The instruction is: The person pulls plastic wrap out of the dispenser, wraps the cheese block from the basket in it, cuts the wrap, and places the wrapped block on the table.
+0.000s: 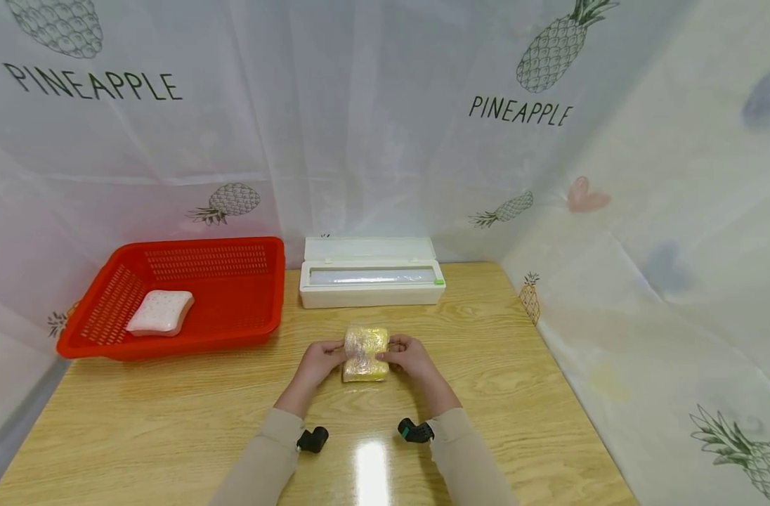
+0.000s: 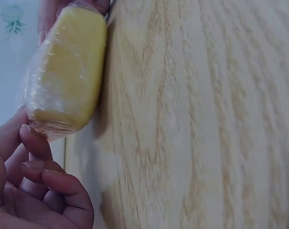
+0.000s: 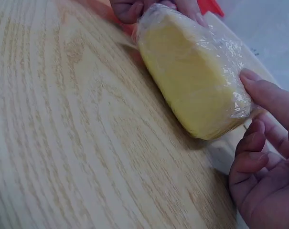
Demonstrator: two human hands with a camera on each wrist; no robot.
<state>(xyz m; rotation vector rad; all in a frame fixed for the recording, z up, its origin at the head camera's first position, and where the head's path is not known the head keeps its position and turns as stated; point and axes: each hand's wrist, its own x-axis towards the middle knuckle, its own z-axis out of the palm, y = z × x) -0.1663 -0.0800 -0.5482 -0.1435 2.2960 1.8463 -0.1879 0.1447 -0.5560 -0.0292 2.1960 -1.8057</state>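
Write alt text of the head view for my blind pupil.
Left hand and right hand hold a film-wrapped yellow block at a wooden table. Beyond them sits an open white dispenser; to the left, a red basket holds a pale block.

Both hands pinch, facing each other.

Plain beige sleeves; small black wrist cameras, right one bearing green mark.

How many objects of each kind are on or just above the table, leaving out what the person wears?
Baskets: 1 (red slotted plastic basket)
Dispensers: 1 (white rectangular film dispenser)
Blocks: 2 (yellow rounded block in clear film, pinkish-white block)
Total: 4
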